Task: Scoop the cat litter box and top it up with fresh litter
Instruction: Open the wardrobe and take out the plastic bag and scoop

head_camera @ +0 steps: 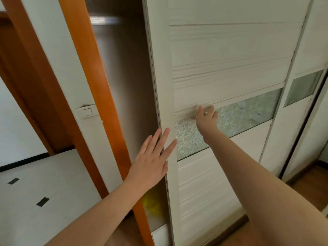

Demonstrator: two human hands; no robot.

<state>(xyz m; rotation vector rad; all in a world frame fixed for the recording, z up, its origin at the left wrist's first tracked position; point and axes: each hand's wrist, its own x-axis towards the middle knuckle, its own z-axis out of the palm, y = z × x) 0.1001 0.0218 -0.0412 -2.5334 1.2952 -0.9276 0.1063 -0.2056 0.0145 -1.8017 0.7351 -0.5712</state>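
You face a tall white sliding wardrobe door (221,55) with ribbed horizontal panels and a band of frosted patterned glass (248,112) across its middle; a second matching door (301,86) stands just to its right, with its own glass pane; to the left of the wardrobe runs an orange wooden door frame (99,103), and between frame and sliding door a dark opening into the wardrobe (124,68) shows; low inside that opening sits something yellow (152,205), too blurred to name; pale floor tiles (35,192) with small black marks lie at lower left, and wood flooring (310,183) at lower right; a white light switch (87,111) sits on the wall strip beside the frame; your left hand (150,164) is flat and open, fingers spread, pressed against the door's left edge strip, holding nothing; your right hand (206,116) reaches further up, fingers hooked on the ridge just above the glass band, with a ring visible on one finger; it grips only that ridge; neither litter box, scoop nor litter bag is in view.
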